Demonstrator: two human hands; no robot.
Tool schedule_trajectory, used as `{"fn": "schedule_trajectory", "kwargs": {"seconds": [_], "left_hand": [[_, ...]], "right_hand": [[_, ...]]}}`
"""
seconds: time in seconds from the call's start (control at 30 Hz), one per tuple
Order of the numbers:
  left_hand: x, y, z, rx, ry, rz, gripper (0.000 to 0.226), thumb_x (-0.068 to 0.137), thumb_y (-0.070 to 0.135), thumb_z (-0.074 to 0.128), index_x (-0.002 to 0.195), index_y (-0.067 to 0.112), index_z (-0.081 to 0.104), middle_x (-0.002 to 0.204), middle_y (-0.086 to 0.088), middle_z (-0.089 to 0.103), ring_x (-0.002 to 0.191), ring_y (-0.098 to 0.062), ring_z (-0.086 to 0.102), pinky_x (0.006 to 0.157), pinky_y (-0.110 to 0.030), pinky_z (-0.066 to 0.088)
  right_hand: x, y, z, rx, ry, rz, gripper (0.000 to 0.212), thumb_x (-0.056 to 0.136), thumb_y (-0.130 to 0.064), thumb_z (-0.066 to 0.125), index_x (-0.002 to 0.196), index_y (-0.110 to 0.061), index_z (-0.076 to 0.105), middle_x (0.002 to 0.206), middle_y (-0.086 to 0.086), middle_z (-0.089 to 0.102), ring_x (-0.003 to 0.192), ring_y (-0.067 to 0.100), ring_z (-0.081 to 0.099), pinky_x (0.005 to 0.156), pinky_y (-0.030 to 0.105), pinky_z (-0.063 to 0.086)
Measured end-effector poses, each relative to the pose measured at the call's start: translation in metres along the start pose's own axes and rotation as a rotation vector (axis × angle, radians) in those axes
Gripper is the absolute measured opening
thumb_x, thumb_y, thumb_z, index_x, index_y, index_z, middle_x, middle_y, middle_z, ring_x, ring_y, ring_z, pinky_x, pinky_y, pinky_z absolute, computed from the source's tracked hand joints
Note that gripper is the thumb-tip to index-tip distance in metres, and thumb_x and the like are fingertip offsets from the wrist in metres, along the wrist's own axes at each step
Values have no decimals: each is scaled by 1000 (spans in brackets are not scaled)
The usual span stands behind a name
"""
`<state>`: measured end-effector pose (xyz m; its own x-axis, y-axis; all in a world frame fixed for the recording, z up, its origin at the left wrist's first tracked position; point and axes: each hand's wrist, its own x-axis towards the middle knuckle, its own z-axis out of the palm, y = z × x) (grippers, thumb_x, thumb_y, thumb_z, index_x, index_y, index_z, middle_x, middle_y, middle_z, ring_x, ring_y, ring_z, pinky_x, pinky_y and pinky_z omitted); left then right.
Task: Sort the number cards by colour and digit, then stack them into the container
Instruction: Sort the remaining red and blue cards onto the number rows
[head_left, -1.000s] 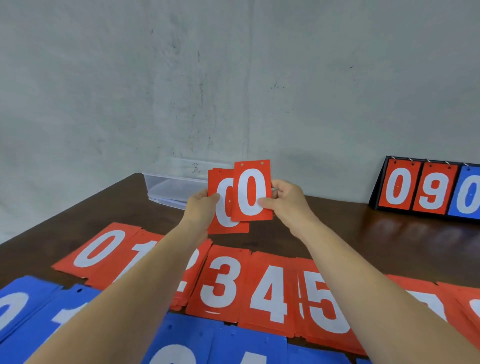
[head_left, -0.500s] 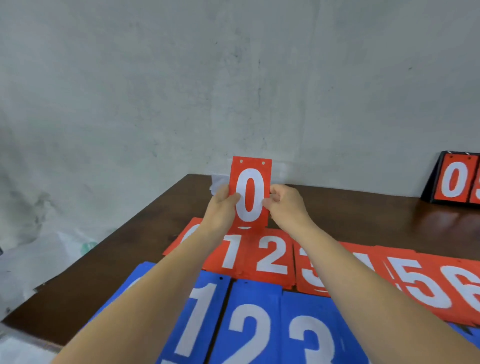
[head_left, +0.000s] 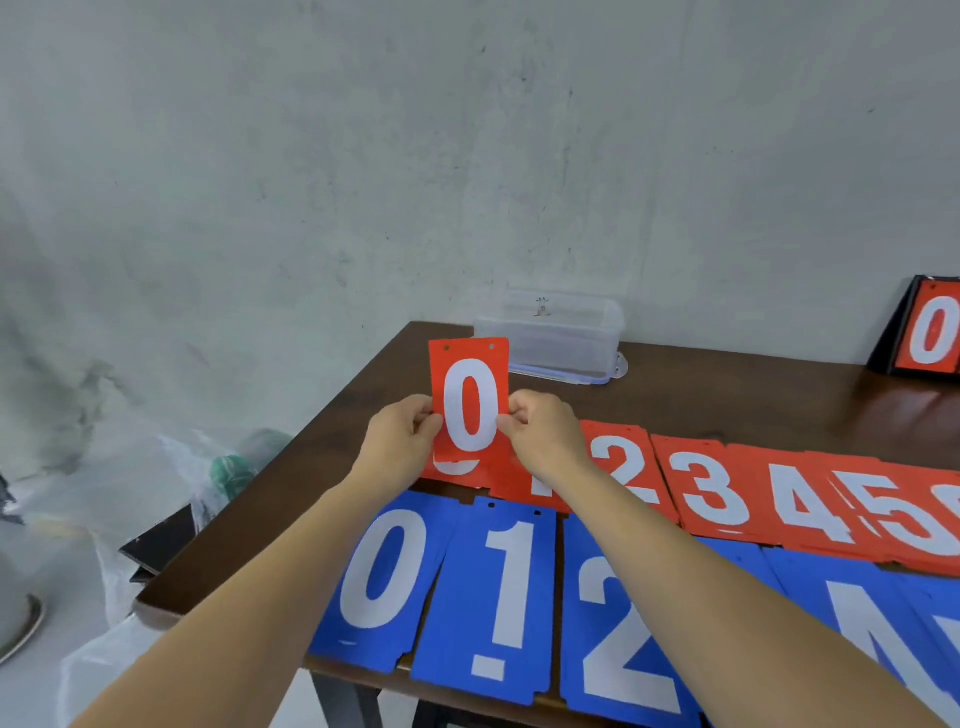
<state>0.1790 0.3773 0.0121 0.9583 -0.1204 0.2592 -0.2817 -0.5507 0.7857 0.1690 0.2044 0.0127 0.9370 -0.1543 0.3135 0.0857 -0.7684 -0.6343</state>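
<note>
Both the left hand (head_left: 402, 436) and right hand (head_left: 540, 434) pinch the red 0 cards (head_left: 470, 397) by their side edges; the cards look light, stiff, slick, possibly several stacked.

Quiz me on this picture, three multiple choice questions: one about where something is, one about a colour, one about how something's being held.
1. Where does the clear container stand?
A. on the floor
B. on the table, by the wall
C. on the blue cards

2. Which is the held card?
A. blue 1
B. red 3
C. red 0

3. How is it held?
A. upright, pinched by both hands
B. lying flat
C. gripped by one hand alone

1 B: it sits at the table's far edge.
2 C: a white 0 on red.
3 A: the left hand and right hand each pinch a side edge.
</note>
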Motion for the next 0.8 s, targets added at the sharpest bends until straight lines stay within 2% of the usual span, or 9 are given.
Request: {"fn": "schedule_trajectory", "kwargs": {"seconds": [0.13, 0.2, 0.27, 0.37, 0.5, 0.6, 0.7, 0.8], "left_hand": [[3, 2, -5, -30, 70, 36, 22, 98, 19, 53, 113, 11, 67, 102, 0, 70, 92, -13, 65, 75, -19, 50], [8, 8, -12, -99, 90, 58, 22, 97, 20, 55, 113, 10, 68, 103, 0, 71, 92, -13, 66, 78, -24, 54], [15, 9, -20, -159, 87, 23, 25, 95, 19, 59, 117, 8, 68, 107, -3, 71, 95, -17, 68, 85, -34, 57], [22, -3, -25, -92, 5, -63, 28, 92, 17, 63, 118, 8, 68, 108, -6, 72, 96, -18, 68, 88, -38, 57], [23, -20, -17, 50, -86, -117, 27, 92, 20, 65, 117, 10, 69, 99, -3, 73, 87, -15, 68, 83, -31, 57], [26, -23, -11, 137, -105, -86, 27, 93, 22, 63, 118, 12, 68, 104, -4, 72, 91, -12, 65, 84, -26, 53], [29, -25, -6, 225, -118, -80, 30, 93, 24, 62, 121, 13, 66, 107, -2, 71, 93, -12, 64, 82, -25, 52], [31, -29, -3, 279, -127, -102, 33, 93, 25, 63, 124, 13, 64, 109, -3, 70, 96, -14, 64, 84, -25, 51]], "right_hand": [[2, -12, -5, -28, 49, -4, 21, 91, -21, 60, 74, -8, 60, 67, 5, 60, 57, 16, 50, 57, 31, 44], [8, -19, -9, 73, 64, 24, 22, 88, -15, 62, 68, -6, 58, 63, 11, 58, 55, 17, 50, 60, 35, 49], [12, -24, -10, 193, 27, 88, 13, 84, -10, 65, 77, 1, 66, 70, 17, 66, 56, 18, 57, 68, 42, 58], [7, -26, -7, 246, -98, 231, 15, 82, -7, 72, 96, -1, 70, 79, 13, 72, 55, 13, 63, 68, 31, 59], [4, -25, -1, 211, -148, 338, 24, 82, -6, 74, 105, -5, 67, 82, 11, 71, 63, 14, 65, 72, 31, 59], [8, -21, 4, 137, -152, 327, 28, 81, -8, 75, 108, -4, 67, 83, 7, 71, 65, 12, 68, 73, 31, 59], [10, -19, 8, 45, -162, 281, 26, 80, -12, 76, 103, -1, 70, 89, 7, 72, 67, 14, 70, 73, 31, 59], [8, -19, 8, -88, -163, 221, 30, 83, -17, 75, 108, -1, 69, 105, 10, 70, 90, 21, 69, 84, 32, 56]]}}
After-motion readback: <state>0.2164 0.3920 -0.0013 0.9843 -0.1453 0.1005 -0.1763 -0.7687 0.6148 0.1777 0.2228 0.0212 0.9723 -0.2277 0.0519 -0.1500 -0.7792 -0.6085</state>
